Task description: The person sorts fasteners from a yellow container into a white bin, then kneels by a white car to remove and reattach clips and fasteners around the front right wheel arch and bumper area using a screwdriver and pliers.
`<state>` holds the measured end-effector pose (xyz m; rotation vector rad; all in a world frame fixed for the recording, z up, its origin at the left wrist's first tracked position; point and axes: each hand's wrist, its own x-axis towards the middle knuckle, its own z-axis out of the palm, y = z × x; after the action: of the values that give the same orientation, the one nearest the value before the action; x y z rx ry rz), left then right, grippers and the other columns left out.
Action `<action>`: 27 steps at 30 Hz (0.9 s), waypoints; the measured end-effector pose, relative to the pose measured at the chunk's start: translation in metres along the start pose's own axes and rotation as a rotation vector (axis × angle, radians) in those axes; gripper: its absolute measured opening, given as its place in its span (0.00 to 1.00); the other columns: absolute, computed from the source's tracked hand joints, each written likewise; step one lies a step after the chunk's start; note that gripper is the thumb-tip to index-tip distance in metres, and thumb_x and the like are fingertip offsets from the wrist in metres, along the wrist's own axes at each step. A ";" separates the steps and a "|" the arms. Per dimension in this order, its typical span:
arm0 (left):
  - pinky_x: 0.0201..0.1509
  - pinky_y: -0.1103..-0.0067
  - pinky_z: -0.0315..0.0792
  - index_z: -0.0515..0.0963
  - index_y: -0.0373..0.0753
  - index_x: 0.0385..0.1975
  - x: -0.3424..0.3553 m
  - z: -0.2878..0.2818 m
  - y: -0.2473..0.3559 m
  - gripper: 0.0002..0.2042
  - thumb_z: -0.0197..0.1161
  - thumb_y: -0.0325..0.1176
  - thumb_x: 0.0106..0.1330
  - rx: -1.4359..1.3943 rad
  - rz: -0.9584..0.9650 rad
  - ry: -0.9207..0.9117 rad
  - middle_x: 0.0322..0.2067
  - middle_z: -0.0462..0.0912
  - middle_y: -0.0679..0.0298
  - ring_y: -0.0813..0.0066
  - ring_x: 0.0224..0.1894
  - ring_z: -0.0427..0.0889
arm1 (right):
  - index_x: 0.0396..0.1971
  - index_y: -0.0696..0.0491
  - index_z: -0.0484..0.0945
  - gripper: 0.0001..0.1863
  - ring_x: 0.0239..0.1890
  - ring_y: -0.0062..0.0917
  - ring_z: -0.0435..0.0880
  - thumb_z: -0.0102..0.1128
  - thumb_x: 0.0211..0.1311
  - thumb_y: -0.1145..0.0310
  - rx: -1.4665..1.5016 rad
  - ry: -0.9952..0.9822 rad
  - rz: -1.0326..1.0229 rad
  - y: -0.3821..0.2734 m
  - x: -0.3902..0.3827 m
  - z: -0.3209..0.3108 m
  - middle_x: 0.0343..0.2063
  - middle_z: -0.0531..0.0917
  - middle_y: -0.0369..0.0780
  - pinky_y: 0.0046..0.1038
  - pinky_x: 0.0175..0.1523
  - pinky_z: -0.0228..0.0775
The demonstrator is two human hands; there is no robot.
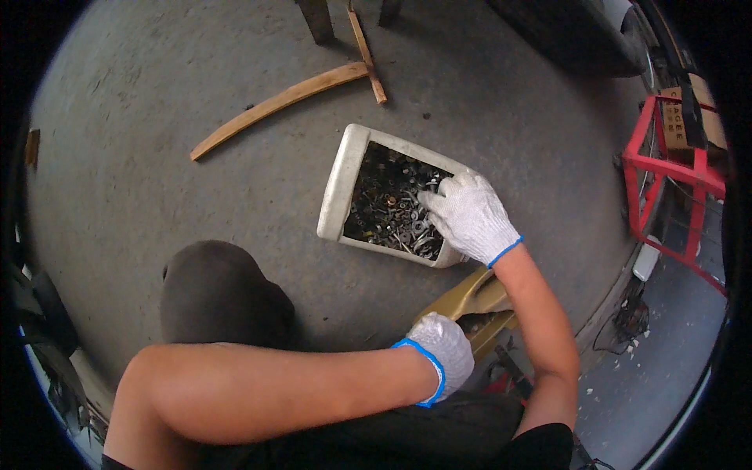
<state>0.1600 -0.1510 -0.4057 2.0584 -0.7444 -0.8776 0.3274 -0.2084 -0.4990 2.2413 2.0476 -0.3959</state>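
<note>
Right hand (471, 210), gloved, reaches over the right side of the cut-open white container (337, 184) on the floor (235, 188), fingers bent at the metal hardware (398, 213) inside; whether they pinch anything, I cannot tell. Gloved left hand (445, 345) curls beside a gold-coloured object (450, 301), its grip hidden.

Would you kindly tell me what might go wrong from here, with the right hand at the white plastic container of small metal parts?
1. The right hand, in a white knitted glove, touches loose small metal parts; a sharp edge might snag the knit.
2. The white plastic container has a wide opening, so a knock might spill parts onto the grey floor.
3. The long light-brown wooden strip on the floor might trip someone.
</note>
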 end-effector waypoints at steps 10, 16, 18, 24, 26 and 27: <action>0.40 0.61 0.79 0.87 0.38 0.32 0.002 -0.003 -0.002 0.11 0.66 0.36 0.55 0.008 0.007 -0.038 0.33 0.88 0.53 0.53 0.37 0.88 | 0.32 0.51 0.82 0.08 0.36 0.35 0.85 0.54 0.60 0.67 -0.004 -0.039 0.144 -0.046 0.063 0.069 0.32 0.83 0.41 0.40 0.37 0.79; 0.41 0.62 0.79 0.87 0.38 0.33 0.002 -0.004 0.000 0.11 0.66 0.36 0.56 -0.011 -0.013 -0.057 0.34 0.88 0.53 0.52 0.38 0.87 | 0.31 0.51 0.83 0.08 0.36 0.37 0.85 0.54 0.59 0.67 0.013 -0.055 0.237 -0.042 0.074 0.082 0.32 0.84 0.43 0.42 0.38 0.79; 0.41 0.61 0.79 0.87 0.38 0.34 0.002 -0.004 -0.001 0.11 0.66 0.35 0.56 -0.030 -0.017 -0.057 0.34 0.87 0.53 0.51 0.39 0.87 | 0.32 0.51 0.82 0.08 0.38 0.41 0.85 0.54 0.60 0.67 0.131 -0.046 0.235 -0.033 0.070 0.067 0.35 0.83 0.47 0.45 0.40 0.79; 0.41 0.61 0.79 0.87 0.38 0.34 -0.001 -0.004 -0.003 0.11 0.66 0.35 0.56 -0.050 0.005 -0.062 0.34 0.87 0.52 0.52 0.39 0.87 | 0.43 0.56 0.81 0.12 0.45 0.38 0.85 0.58 0.63 0.66 0.831 -0.049 0.443 -0.015 0.030 0.037 0.43 0.84 0.46 0.37 0.51 0.75; 0.41 0.61 0.79 0.87 0.38 0.34 -0.001 -0.004 -0.003 0.11 0.65 0.35 0.56 -0.045 0.011 -0.053 0.34 0.87 0.53 0.52 0.39 0.87 | 0.45 0.58 0.80 0.12 0.47 0.28 0.84 0.61 0.62 0.71 1.256 -0.158 0.637 -0.011 0.024 0.032 0.42 0.86 0.44 0.28 0.54 0.74; 0.41 0.62 0.79 0.87 0.38 0.34 -0.001 -0.004 -0.002 0.10 0.65 0.35 0.56 -0.040 0.008 -0.051 0.33 0.88 0.53 0.52 0.38 0.88 | 0.45 0.59 0.80 0.12 0.47 0.27 0.84 0.61 0.62 0.72 1.233 -0.148 0.632 -0.011 0.023 0.026 0.41 0.86 0.44 0.28 0.54 0.74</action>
<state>0.1630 -0.1470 -0.4050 2.0035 -0.7553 -0.9361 0.3151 -0.1914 -0.5286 3.0301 0.8799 -2.0341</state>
